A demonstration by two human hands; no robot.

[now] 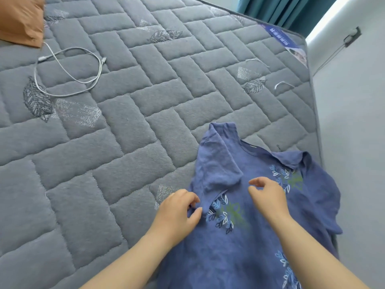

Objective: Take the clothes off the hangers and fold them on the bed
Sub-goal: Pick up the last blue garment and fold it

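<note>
Your left hand [177, 212] pinches the blue leaf-print shirt [229, 257] on the grey quilted bed [125, 142]; your right hand [267, 196] has loose, empty fingers.

The shirt [239, 247] lies on the bed's [135, 132] near right; cable [42, 58] far left; pillow [20, 19] behind it.

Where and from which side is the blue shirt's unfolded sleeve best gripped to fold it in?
Probably pinch the unfolded sleeve at its outer hem with the right hand, coming in from the mattress edge. It lies spread outward there, while the other sleeve already lies folded over the front.
</note>
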